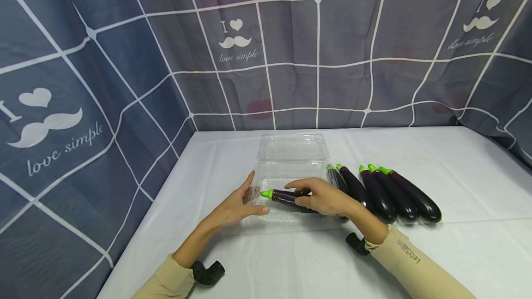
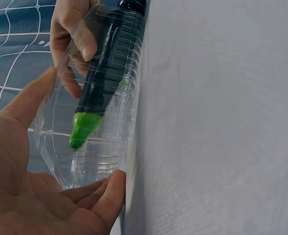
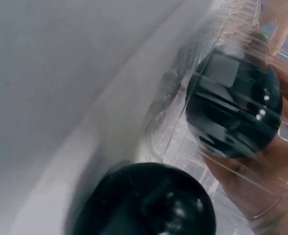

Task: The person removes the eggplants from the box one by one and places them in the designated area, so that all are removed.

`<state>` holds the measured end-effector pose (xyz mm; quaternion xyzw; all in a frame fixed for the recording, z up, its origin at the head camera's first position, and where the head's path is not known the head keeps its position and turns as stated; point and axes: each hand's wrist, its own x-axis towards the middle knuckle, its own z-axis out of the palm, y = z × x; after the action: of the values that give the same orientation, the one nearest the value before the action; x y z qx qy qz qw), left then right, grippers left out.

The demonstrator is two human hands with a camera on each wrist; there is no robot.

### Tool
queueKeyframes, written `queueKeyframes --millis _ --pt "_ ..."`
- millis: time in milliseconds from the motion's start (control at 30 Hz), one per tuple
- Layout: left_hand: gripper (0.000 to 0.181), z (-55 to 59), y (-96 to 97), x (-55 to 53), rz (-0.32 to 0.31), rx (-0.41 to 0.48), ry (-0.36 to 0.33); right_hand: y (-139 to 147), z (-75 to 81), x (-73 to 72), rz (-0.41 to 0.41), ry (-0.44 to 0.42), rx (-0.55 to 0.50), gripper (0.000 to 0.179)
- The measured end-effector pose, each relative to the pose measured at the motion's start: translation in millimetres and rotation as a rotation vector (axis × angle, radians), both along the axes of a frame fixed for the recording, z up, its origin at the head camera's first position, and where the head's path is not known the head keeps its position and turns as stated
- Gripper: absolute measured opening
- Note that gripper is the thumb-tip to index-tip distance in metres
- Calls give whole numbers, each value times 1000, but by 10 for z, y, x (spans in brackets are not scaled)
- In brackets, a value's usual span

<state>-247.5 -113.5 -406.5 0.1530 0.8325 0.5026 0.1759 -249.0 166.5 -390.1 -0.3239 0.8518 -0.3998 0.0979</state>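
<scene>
A clear plastic clamshell container (image 1: pixel 293 149) lies on the table with its lid folded back, away from me. Inside its base is a dark purple eggplant (image 1: pixel 284 197), green stem pointing left, which my right hand (image 1: pixel 328 196) grips from above between thumb and fingers. At the container's left end my left hand (image 1: pixel 233 207) spreads its thumb and fingers, the tips right at the clear wall. The left wrist view shows the green stem (image 2: pixel 85 128) through the plastic. In the right wrist view the rounded end of the held eggplant (image 3: pixel 234 105) shows behind the wall.
Several more eggplants (image 1: pixel 376 196) lie side by side to the right of the container, stems away from me; the nearest are partly hidden by my right arm. White cloth covers the table (image 1: pixel 478 243). A checked curtain (image 1: pixel 291 86) hangs behind and at the sides.
</scene>
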Motion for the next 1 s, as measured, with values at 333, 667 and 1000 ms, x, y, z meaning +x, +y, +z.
queueKeyframes --millis 333,667,1000 --pt "116 2 -3 2 10 5 -3 -13 21 -10 -122 86 -33 38" --pt "113 -12 -10 1 13 16 -12 -22 31 21 -192 75 0 36" --pt "115 2 -1 7 20 9 -6 -8 -10 39 -230 63 -35 53"
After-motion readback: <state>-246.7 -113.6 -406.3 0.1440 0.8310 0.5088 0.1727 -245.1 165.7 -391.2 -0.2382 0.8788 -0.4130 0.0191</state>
